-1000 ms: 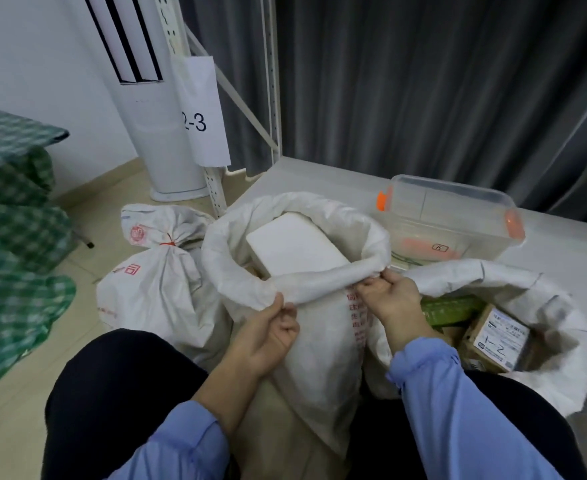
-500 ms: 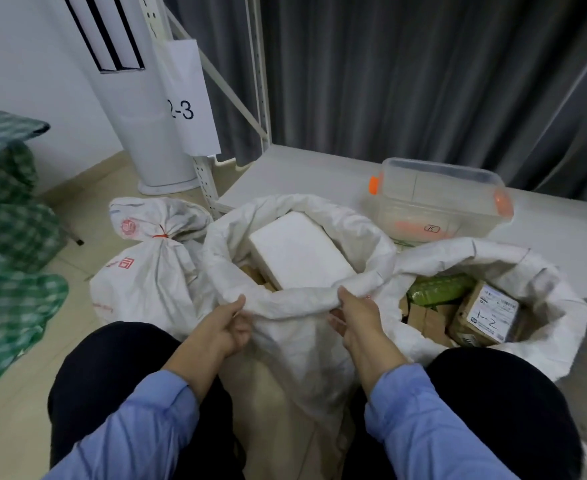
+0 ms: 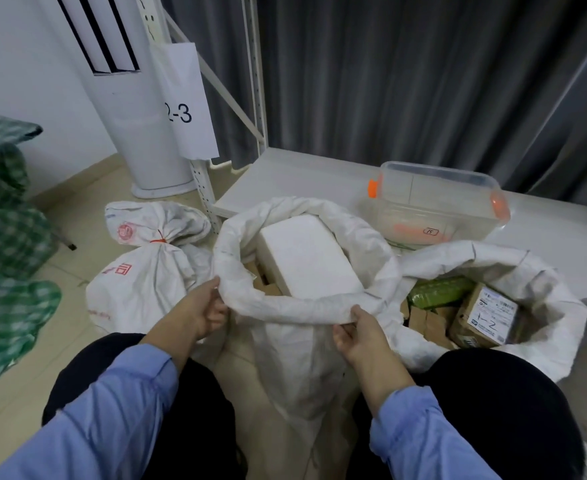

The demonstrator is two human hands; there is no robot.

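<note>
A white woven sack (image 3: 295, 362) stands open between my knees, its mouth rolled down into a thick rim. A white foam block (image 3: 306, 259) pokes up inside it, with brown cardboard beside it. My left hand (image 3: 204, 311) grips the rolled rim at its near left. At the near right of the same rim, my right hand (image 3: 356, 336) grips the roll from below, thumb on top.
A second open sack (image 3: 534, 271) on the right holds a green packet (image 3: 437, 292) and labelled cardboard boxes (image 3: 486, 315). A tied sack (image 3: 146, 271) lies left. A clear plastic bin (image 3: 437, 202) sits on a low white shelf board (image 3: 285, 174). Green checked cloth (image 3: 5, 258) lies far left.
Both hands have slid down along the sack's mouth, rolling its rim further outward and lower. More of the foam block shows, and the right sack's contents are more exposed.
</note>
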